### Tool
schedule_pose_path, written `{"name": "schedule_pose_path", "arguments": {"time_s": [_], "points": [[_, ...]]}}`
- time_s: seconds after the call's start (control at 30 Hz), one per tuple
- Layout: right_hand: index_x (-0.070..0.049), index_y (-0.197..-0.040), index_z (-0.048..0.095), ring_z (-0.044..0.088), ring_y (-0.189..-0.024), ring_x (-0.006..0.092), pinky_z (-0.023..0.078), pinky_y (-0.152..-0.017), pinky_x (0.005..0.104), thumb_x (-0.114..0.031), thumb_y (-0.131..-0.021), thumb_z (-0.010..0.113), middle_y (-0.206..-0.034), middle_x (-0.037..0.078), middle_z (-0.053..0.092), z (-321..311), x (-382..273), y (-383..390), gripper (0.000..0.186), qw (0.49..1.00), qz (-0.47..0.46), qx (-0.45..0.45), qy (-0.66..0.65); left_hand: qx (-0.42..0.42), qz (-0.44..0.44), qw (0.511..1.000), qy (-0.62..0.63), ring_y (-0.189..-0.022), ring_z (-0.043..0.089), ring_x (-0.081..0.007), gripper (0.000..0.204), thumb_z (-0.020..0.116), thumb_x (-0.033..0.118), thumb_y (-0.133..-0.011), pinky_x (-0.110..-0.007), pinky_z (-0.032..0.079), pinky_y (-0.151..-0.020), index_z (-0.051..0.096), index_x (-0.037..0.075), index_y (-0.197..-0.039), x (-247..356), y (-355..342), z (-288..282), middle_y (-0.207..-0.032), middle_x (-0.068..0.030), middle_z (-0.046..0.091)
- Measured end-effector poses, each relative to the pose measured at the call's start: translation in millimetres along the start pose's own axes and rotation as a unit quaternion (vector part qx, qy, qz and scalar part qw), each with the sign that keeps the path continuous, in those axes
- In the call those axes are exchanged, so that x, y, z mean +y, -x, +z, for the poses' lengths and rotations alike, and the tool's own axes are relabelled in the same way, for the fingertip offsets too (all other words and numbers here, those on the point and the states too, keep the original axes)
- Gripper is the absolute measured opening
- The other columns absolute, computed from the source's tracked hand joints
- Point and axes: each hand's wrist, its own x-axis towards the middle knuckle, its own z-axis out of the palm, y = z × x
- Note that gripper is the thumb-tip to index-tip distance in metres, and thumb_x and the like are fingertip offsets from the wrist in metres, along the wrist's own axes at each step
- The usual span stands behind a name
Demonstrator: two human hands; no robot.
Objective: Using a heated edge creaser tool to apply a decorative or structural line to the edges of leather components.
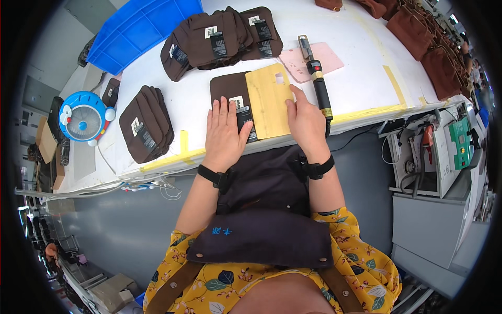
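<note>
My left hand (224,131) lies flat, fingers stretched out, on a dark brown fabric piece (226,85) with a white label and a black label. A thin yellow board (265,104) with a small rectangular cutout near its top right covers the right part of that fabric. My right hand (308,123) holds the board by its right edge, thumb on top and index finger along the side; its other fingers are hidden. Just right of that hand lies a black handheld tool (320,89) with a metal tip, its cord running off the table's front edge.
Brown labelled pieces lie stacked at the left (146,124) and behind (214,39). Also on the white table (361,78) are a pink pad (324,60), a blue bin (136,34), a small blue fan (82,118) and reddish-brown bags (444,70). A green-panelled device (460,141) stands right.
</note>
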Motion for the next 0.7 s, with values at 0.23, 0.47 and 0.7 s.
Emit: {"name": "schedule_pose_path", "arguments": {"time_s": [0.23, 0.47, 0.7], "points": [[-0.007, -0.136, 0.061, 0.071, -0.069, 0.0389, 0.054, -0.062, 0.0516, -0.020, -0.101, 0.062, -0.073, 0.018, 0.071, 3.4, 2.3, -13.8, 0.038, 0.999, -0.024, 0.020, 0.015, 0.002, 0.003, 1.000, -0.005, -0.157, 0.025, -0.0423, 0.074, 0.050, 0.047, -0.107, -0.050, 0.018, -0.128, 0.041, -0.008, -0.155, 3.2, -1.2, -2.3, -0.165, -0.0292, 0.033], [-0.008, -0.134, 0.063, 0.071, -0.071, 0.0388, 0.054, -0.064, 0.0510, -0.021, -0.101, 0.062, -0.075, 0.018, 0.072, 1.3, 5.0, -4.8, 0.036, 1.000, -0.007, 0.000, -0.019, 0.014, 0.000, 1.000, -0.017, -0.156, 0.026, -0.0428, 0.075, 0.051, 0.048, -0.107, -0.051, 0.019, -0.128, 0.041, -0.008, -0.155, 1.0, -0.3, -0.7, -0.164, -0.0297, 0.034], [-0.010, -0.135, 0.064, 0.071, -0.075, 0.0401, 0.055, -0.068, 0.0523, -0.022, -0.101, 0.063, -0.078, 0.018, 0.073, 12.2, 10.3, -11.0, 0.036, 0.999, -0.017, -0.013, -0.029, -0.078, -0.012, 0.997, 0.014, -0.156, 0.027, -0.0430, 0.075, 0.058, 0.052, -0.102, -0.052, 0.019, -0.127, 0.049, -0.007, -0.148, 10.4, -11.2, -33.8, -0.162, -0.0294, 0.038]]}}
